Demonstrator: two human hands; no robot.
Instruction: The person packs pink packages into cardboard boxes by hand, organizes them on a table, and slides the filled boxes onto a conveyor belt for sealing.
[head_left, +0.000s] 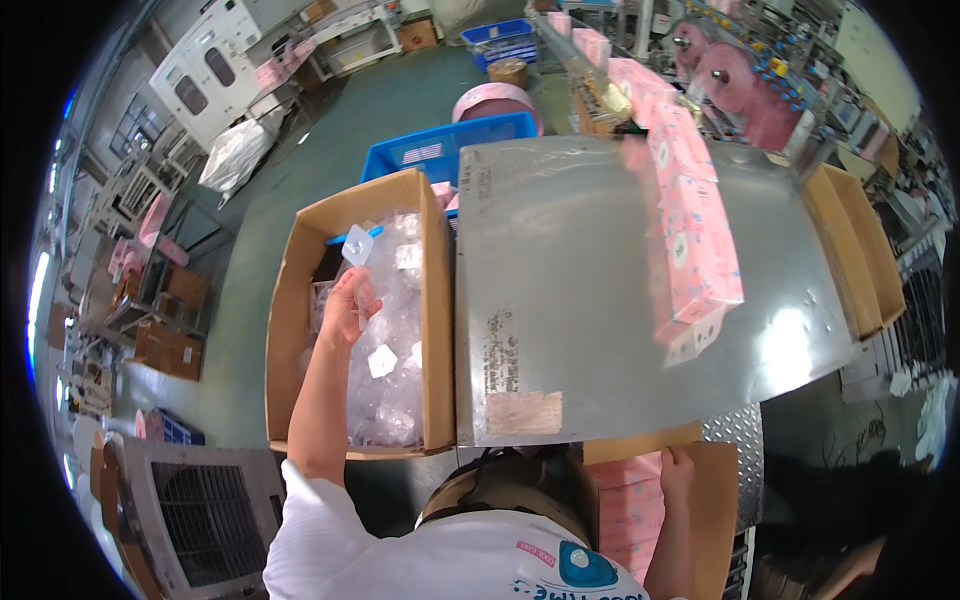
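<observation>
Green floor spreading behind metal counter; row of pink packs lining counter's right part; left of counter, big box holding jumble of clear plastic; left hand hovering over that box, grasping clear piece between fingers; right hand gripping rim of low box at counter's near edge, more packs lying inside; blue crate sitting just beyond big box
</observation>
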